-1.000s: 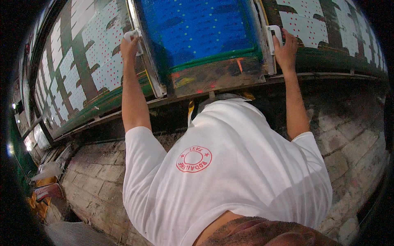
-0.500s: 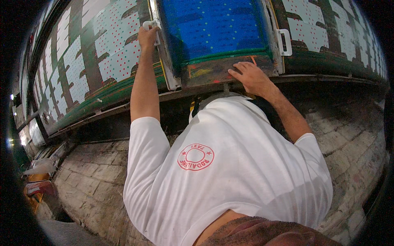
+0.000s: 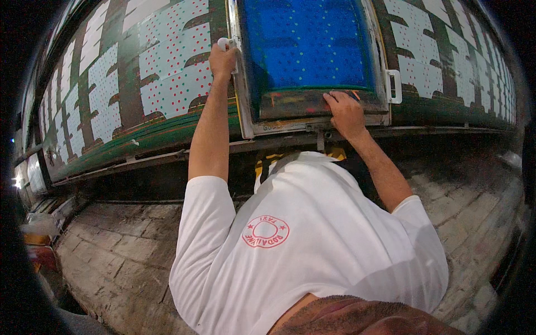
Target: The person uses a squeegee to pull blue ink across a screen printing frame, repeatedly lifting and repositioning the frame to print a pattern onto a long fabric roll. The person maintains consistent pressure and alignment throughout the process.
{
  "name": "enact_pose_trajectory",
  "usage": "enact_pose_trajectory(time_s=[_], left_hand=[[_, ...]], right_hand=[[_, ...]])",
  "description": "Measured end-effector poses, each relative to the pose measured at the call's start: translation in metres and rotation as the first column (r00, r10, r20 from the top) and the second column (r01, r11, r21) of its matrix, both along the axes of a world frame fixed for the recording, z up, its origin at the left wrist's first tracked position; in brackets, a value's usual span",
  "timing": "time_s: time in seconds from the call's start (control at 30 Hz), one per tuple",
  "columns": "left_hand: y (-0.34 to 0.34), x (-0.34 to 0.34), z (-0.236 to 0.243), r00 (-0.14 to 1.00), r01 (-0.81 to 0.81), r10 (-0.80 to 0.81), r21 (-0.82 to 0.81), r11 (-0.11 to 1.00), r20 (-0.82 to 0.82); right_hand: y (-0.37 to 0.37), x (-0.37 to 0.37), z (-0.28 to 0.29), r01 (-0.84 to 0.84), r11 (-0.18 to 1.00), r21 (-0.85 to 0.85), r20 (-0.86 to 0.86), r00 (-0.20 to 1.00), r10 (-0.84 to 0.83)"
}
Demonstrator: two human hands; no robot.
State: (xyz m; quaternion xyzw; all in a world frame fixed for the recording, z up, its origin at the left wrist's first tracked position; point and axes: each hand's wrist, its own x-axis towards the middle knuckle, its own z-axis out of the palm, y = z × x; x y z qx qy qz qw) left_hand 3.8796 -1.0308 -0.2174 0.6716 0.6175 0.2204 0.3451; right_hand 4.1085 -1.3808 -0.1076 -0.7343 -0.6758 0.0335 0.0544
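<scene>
A screen-printing frame [image 3: 248,120] with blue mesh [image 3: 304,42] lies on a long table covered in white cloth printed with red and green dots [image 3: 167,72]. My left hand [image 3: 223,56] grips the white handle on the frame's left side. My right hand [image 3: 346,111] rests palm down on the ink-smeared near edge of the frame, fingers spread. A white handle [image 3: 394,86] on the frame's right side is free. My white T-shirt with a round red print fills the lower middle.
The table's dark green edge [image 3: 111,153] and a metal rail run along its front. Below is a worn brick floor [image 3: 111,251]. Containers and clutter [image 3: 36,234] sit at the far left on the floor.
My right hand left the right-side handle and came down onto the frame's near edge. The frame and my left hand appear further right in view.
</scene>
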Motion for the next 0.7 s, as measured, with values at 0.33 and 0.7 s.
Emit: enact_pose_trajectory(time_s=[0.33, 0.7], left_hand=[[-0.008, 0.003, 0.023, 0.989, 0.033, -0.023, 0.068, 0.997, -0.145], [-0.013, 0.004, 0.032, 0.998, -0.053, 0.052, -0.040, 0.998, -0.026]], right_hand=[[0.209, 0.085, -0.011, 0.122, 0.991, -0.053, 0.048, 0.992, -0.119], [0.405, 0.201, -0.019, 0.025, 0.980, 0.196, 0.139, 0.989, -0.053]])
